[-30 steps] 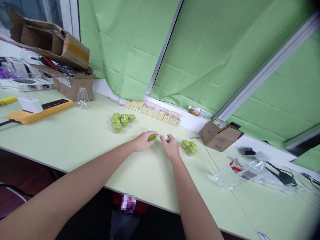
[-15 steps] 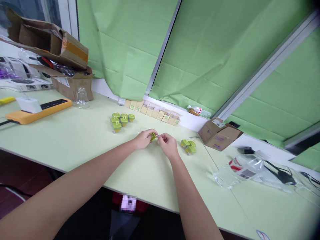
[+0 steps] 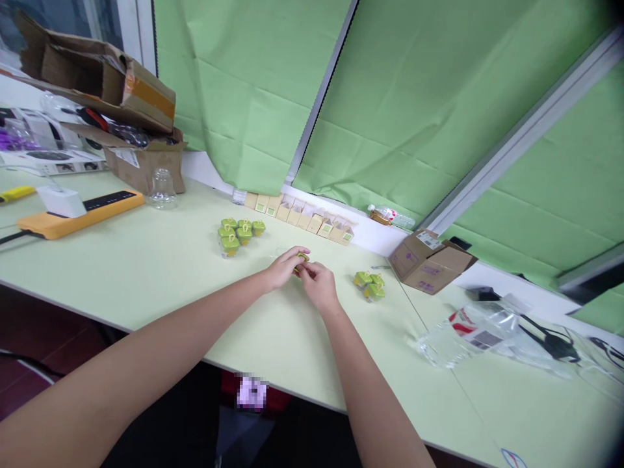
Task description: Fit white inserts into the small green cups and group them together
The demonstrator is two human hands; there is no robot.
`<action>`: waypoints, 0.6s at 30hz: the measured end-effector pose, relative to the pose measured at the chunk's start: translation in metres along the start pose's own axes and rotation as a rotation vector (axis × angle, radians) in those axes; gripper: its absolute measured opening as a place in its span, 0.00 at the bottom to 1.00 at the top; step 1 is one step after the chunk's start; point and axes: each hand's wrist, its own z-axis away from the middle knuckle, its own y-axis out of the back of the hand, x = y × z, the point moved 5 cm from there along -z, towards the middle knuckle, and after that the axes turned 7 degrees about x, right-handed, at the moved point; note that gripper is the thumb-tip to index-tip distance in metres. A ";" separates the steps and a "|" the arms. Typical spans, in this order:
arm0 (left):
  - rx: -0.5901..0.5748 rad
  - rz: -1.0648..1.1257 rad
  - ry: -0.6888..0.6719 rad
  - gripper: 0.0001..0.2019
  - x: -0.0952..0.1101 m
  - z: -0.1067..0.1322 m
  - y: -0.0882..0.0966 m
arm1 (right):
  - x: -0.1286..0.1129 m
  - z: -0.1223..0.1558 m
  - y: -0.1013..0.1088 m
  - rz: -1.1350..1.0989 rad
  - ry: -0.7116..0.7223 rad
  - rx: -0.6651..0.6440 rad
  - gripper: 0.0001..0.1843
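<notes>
My left hand point(image 3: 284, 267) and my right hand point(image 3: 317, 285) meet over the pale green table point(image 3: 146, 273), fingers pinched together round a small green piece point(image 3: 301, 259) that shows only in part between them. A cluster of small green-lidded clear boxes point(image 3: 237, 233) stands to the left behind my hands. A smaller group of the same green boxes point(image 3: 370, 285) lies just right of my right hand.
A row of small beige cartons point(image 3: 302, 218) lines the wall under the green curtain. A small open cardboard box point(image 3: 431, 260) and a clear plastic bag point(image 3: 470, 331) lie to the right. An orange power strip point(image 3: 78, 211), a glass dome point(image 3: 162, 188) and large cardboard boxes point(image 3: 112, 97) stand at left.
My right hand has moved left and closed in on the green piece in my left hand. The small white thing seen in my right fingers a second ago no longer shows.
</notes>
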 end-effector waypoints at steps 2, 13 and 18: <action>-0.026 -0.021 -0.007 0.13 -0.001 0.000 -0.002 | 0.004 0.000 -0.002 -0.064 -0.046 0.010 0.14; -0.026 -0.018 -0.027 0.10 -0.007 -0.001 -0.003 | 0.001 0.002 -0.006 -0.265 -0.165 0.026 0.15; -0.036 -0.082 -0.083 0.10 -0.010 0.001 -0.007 | 0.001 0.003 -0.005 -0.338 -0.269 0.117 0.12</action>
